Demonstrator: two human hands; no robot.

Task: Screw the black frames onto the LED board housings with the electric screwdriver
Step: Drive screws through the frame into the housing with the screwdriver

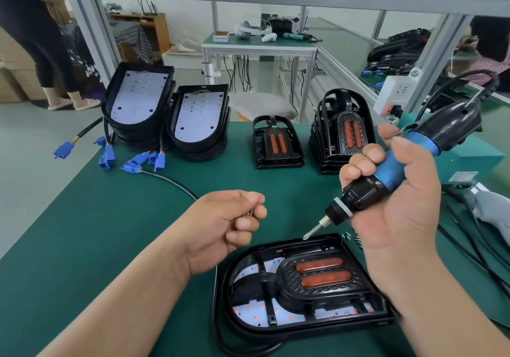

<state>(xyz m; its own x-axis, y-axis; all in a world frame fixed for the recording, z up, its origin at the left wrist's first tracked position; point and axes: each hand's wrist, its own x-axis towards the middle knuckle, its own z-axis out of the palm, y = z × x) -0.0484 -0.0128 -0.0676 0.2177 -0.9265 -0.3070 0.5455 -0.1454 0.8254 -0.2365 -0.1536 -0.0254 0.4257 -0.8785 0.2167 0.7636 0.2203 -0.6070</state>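
The right grip clenches the blue-and-black electric screwdriver, its bit slanted at the far edge of the black ribbed frame with two orange lenses, seated in the black D-shaped LED board housing on the green worktop. The left grip pinches small metal pieces, likely screws. A slanted bit may slip off and gouge the board; the unheld housing could twist.

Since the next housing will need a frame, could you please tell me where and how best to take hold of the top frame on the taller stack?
Probably by the arched far rim of the top frame, coming from above. That open loop lies exposed on top of the stack, has gaps to hook through, and is well away from the orange lenses.
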